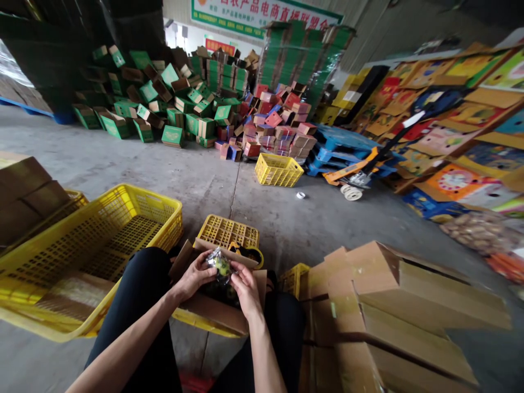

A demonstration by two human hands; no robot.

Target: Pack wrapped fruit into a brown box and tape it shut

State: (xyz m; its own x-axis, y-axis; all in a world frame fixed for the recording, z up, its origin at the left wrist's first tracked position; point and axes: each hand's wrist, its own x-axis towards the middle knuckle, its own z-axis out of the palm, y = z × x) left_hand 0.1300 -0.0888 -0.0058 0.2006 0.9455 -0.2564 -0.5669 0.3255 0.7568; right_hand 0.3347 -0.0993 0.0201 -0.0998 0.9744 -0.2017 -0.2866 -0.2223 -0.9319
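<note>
My left hand (195, 275) and my right hand (244, 288) meet over my lap, both closed on a small yellow-green fruit in clear crinkled plastic wrap (221, 266). Under them lies an open brown cardboard box (213, 311) resting on a yellow crate. Dark contents show inside the box below the fruit. An upturned yellow crate (227, 231) stands just beyond the hands, with a yellow tape dispenser (248, 252) at its near edge. My knees in black trousers flank the box.
A large yellow crate (94, 256) sits at my left, brown cardboard boxes (393, 305) at my right. Across the concrete floor lie another yellow crate (279, 170), a tape roll (300, 195), a pallet jack (360, 174), blue pallets and heaps of green and red cartons (184, 103).
</note>
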